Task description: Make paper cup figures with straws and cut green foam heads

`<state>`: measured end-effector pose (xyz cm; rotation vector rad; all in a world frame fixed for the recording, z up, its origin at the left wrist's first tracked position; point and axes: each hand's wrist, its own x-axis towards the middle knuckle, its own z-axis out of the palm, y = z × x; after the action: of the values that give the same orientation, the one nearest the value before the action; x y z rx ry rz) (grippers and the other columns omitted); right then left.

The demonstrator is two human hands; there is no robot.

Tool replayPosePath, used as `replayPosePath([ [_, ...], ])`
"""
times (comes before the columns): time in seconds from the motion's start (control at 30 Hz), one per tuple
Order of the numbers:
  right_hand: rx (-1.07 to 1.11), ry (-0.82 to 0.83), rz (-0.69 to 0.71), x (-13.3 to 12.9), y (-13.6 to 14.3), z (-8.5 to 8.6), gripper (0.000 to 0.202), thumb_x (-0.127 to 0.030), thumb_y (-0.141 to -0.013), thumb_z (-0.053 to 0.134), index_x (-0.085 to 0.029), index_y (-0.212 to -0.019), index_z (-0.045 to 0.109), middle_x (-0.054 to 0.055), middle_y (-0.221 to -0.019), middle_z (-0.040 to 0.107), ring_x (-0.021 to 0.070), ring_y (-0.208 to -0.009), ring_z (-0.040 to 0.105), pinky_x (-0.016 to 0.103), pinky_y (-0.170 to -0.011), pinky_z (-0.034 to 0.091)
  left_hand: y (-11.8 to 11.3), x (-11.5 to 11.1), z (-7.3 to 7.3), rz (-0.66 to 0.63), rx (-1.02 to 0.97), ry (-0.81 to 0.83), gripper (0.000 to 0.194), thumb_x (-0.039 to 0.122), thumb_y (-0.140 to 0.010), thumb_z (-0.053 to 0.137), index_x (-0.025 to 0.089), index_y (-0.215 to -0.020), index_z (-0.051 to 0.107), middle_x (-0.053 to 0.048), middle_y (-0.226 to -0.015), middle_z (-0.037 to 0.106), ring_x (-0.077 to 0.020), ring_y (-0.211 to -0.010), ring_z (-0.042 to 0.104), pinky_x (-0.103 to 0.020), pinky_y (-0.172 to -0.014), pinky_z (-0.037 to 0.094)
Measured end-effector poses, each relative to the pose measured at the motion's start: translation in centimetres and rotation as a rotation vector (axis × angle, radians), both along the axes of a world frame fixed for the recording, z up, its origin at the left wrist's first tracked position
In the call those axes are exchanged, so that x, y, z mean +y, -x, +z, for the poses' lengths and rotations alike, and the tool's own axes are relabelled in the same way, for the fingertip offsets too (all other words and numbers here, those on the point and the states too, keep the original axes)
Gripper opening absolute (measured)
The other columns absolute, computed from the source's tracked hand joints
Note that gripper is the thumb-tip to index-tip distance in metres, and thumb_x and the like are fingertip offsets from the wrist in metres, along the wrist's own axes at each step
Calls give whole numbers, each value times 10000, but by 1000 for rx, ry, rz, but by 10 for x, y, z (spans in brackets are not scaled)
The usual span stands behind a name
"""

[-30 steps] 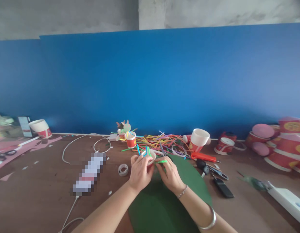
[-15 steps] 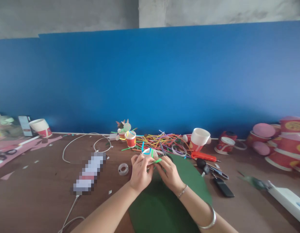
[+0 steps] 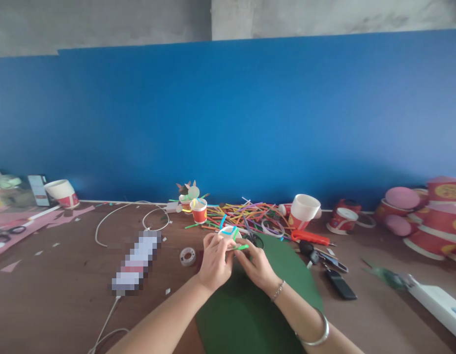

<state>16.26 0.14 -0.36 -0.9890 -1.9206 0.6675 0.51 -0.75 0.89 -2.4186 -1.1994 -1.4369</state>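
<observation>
A small paper cup (image 3: 227, 231) with blue and green strips at its rim is held over the green mat (image 3: 265, 305). My left hand (image 3: 216, 260) is closed around its near left side, fingers over the rim. On the right, my right hand (image 3: 256, 265) pinches at the green strip (image 3: 242, 247) that sticks out from the cup. The fingers cover most of the cup's body. Just behind lie scissors (image 3: 254, 240) and a heap of colored strips (image 3: 246, 212). A red cup with strips (image 3: 199, 212) stands behind to the left.
A tape roll (image 3: 187, 256) and a phone (image 3: 136, 261) lie left. To the right are a white cup (image 3: 303, 210), an orange cutter (image 3: 309, 238), keys (image 3: 308, 250), a glue gun (image 3: 434, 300) and red cup figures (image 3: 434, 221). Pink paper (image 3: 19, 235) lies far left.
The cup has tilted and shifted slightly right, with its blue strip leaning right. My right hand has moved a little lower, and the scissors' handles show more.
</observation>
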Motion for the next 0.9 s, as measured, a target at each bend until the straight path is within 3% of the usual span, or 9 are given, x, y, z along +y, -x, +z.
replayPosePath([
  [0.17,96,179,33,-2,2,1,249,-429,-908,461,-187,-846,467,-49,-502,522,95,-428,458,198,-430,338,1,1,-1,-28,35,-15,276,72,-778,518,205,-1015,470,-27,-837,669,-197,-846,614,-415,-927,313],
  [0.33,143,236,57,-1,2,3,261,-446,-898,475,-186,-921,463,-59,-508,501,93,-423,454,194,-421,331,1,0,0,-28,42,1,253,104,-802,515,194,-1035,474,-49,-883,680,-204,-866,623,-402,-892,318],
  [0.57,124,189,92,-1,0,5,286,-417,-920,442,-157,-1029,492,-57,-519,492,92,-452,457,204,-464,355,0,-2,0,4,35,33,168,134,-843,502,192,-999,475,-45,-891,688,-189,-835,638,-366,-825,307],
  [0.9,39,152,83,-4,0,10,253,-412,-922,417,-173,-923,501,-37,-523,529,97,-457,453,216,-479,353,-2,-3,2,42,-11,-19,131,78,-821,476,205,-839,447,-10,-715,627,-187,-746,600,-364,-800,324],
])
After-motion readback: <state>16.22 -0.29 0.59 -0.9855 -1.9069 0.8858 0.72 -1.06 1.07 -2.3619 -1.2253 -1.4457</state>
